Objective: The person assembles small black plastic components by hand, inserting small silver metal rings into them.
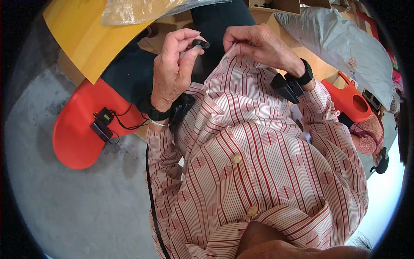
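A small black cylindrical piece [201, 44] is pinched between the thumb and fingers of my left hand [171, 71], raised over my lap. What exactly the piece is, I cannot make out. To its right, my right hand [264, 46] grips the lower front edge of the red-and-white striped shirt [258, 151] that I wear, drawing the cloth up into a point. The two hands are apart. Each wrist carries a black strap with a black device; the one on the right wrist [286, 87] hangs beneath the arm. Dark trousers [220, 26] show behind the hands.
A yellow board [90, 36] with a clear plastic bag [138, 11] lies at the far left. Below it, a red seat [73, 134] holds black boxes [101, 125] with a cable. At right are a silver-grey sack [336, 52], another red seat [351, 103] and part of another person [368, 134].
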Motion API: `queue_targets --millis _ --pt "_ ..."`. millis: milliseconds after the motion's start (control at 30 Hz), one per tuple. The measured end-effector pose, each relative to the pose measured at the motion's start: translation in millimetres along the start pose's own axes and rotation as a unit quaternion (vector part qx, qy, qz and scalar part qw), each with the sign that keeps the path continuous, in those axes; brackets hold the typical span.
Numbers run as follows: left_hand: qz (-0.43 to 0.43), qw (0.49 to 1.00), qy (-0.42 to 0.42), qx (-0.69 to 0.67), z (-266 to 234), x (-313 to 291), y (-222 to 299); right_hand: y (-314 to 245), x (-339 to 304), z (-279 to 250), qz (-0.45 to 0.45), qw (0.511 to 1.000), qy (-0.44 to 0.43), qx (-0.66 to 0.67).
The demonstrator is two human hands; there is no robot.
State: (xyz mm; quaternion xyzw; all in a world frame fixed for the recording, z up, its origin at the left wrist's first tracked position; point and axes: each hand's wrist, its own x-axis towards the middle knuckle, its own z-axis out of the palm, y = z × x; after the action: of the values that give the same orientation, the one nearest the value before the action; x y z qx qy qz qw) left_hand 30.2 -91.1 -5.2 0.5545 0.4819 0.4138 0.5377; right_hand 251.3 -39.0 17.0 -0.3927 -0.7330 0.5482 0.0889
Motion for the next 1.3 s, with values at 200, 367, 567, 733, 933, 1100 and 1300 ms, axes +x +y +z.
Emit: queue_targets --millis 200,367,567,733,933,1100,1300 --pt "0.006 0.997 -0.048 0.054 4 2 9 -16 -6 -3 -0.018 0.998 0.014 0.055" --pt "0.039 0.996 -0.057 0.056 9 4 8 -21 -4 -3 -0.07 0.995 0.043 -0.059" --pt "0.044 0.995 -0.075 0.054 10 4 11 -21 -4 -1 -0.091 0.993 0.026 -0.069" --pt "0.054 0.993 -0.089 0.059 8 4 13 -23 -3 2 -0.066 0.995 0.039 -0.06" --pt "0.062 0.993 -0.089 0.054 9 4 12 -21 -2 5 -0.074 0.991 0.061 -0.089" --pt "0.062 0.992 -0.088 0.061 10 3 12 -17 -2 9 -0.058 0.992 0.066 -0.089" --pt "0.051 0.994 -0.09 0.032 10 2 9 -14 -2 11 -0.054 0.993 0.082 -0.07"
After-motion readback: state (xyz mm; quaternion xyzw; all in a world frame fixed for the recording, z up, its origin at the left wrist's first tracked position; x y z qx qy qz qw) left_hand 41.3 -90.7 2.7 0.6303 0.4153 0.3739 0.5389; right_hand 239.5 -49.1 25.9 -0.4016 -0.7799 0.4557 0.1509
